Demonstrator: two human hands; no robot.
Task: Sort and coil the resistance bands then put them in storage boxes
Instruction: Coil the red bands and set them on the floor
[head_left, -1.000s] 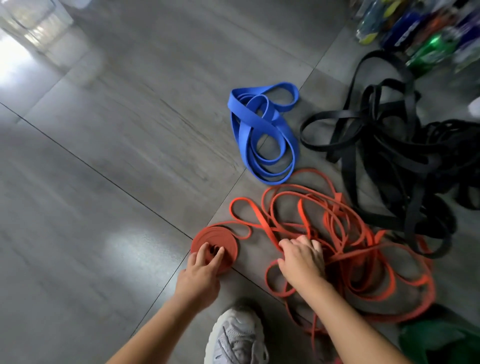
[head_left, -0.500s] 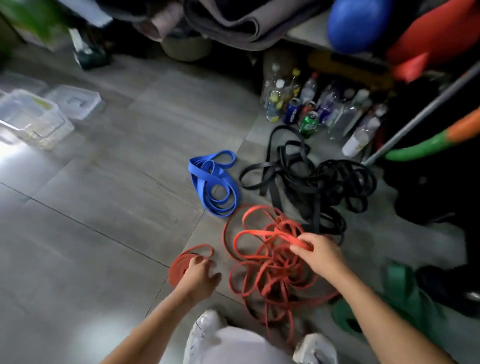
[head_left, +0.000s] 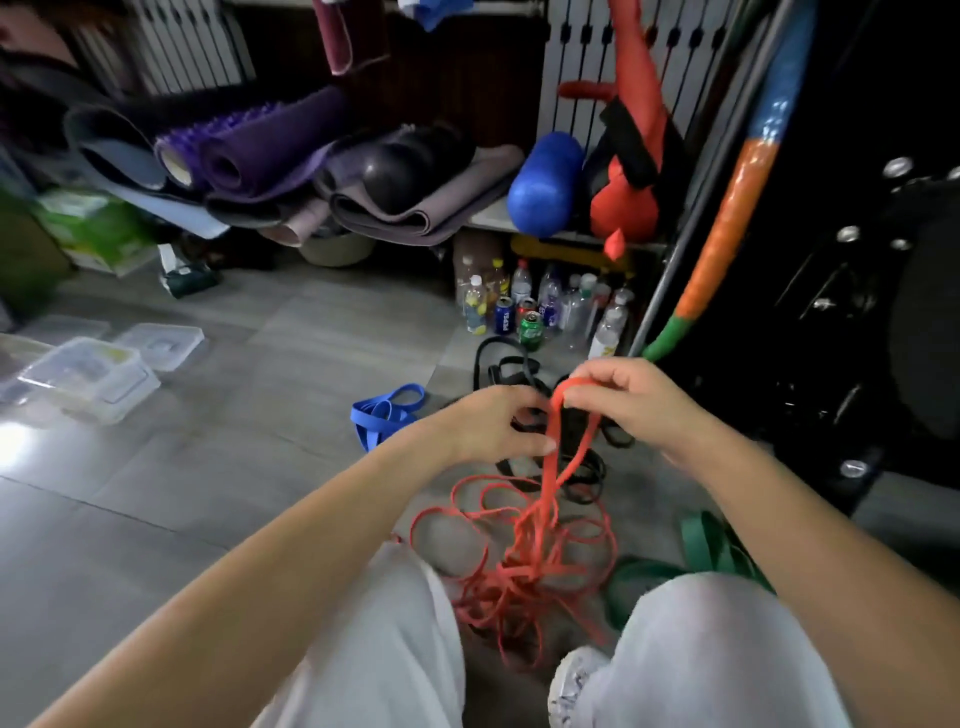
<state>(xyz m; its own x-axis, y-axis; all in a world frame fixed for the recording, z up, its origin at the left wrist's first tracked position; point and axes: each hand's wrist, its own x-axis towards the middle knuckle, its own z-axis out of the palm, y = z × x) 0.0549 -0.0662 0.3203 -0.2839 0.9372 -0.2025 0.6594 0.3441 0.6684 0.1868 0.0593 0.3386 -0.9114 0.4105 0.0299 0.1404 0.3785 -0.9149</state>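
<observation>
Orange band (head_left: 524, 569): one loop is lifted up; the rest lies as a loose tangle on the floor (head_left: 234, 467), between the person's knees.
Right hand (head_left: 631, 402): above the tangle; its fingers (head_left: 589, 374) pinch the top of the lifted loop.
Left hand (head_left: 496, 423): above the tangle, just left of the hanging strands; thumb and fingers seem to close on these strands, though blur makes it a little uncertain.
Other bands: the blue band (head_left: 384, 413) is behind the tangle to the left, the black bands (head_left: 511, 366) are just behind it, and the green band (head_left: 711, 540) is to its right.
Step, as I judge: one orange band is being freed for coiling.
Risk, knot: many loops cross one another, so a harder pull upward could tighten them.
Risk, mixing: the black bands lie very near, so a rising loop could drag one along.
Risk, slip: stretched rubber could escape the pinch and snap back.
Storage boxes (head_left: 88, 376): well left of the tangle, clear plastic, with a lid (head_left: 161, 338) beside them.
Contents: something yellowish shows through, too blurred to name; I see no band inside.
</observation>
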